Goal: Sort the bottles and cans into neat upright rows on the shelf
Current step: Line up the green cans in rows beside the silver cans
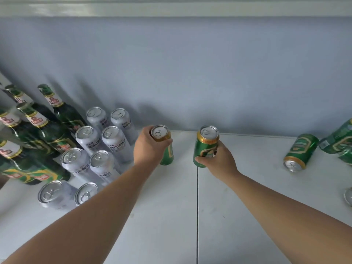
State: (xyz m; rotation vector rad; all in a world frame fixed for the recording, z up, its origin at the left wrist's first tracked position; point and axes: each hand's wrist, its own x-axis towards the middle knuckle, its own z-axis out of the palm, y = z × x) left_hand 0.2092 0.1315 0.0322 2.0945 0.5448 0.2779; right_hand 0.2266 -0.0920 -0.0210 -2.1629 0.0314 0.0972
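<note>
My left hand [147,147] grips an upright green can [167,151] with a gold rim, just right of the silver cans, near the back of the white shelf [171,216]. My right hand [219,159] holds a second green can [204,147] upright, a little to the right of the first. Several silver cans [99,149] stand in two upright rows at the left. Green glass bottles [47,130] stand in rows further left. One green can [301,151] lies on its side at the right, with more green cans [341,141] toppled at the right edge.
A grey-blue back wall [190,73] closes the shelf behind. A dark seam [197,206] runs front to back through the shelf between my arms. A silver can top [348,196] shows at the right edge. An upper shelf edge [171,8] runs overhead.
</note>
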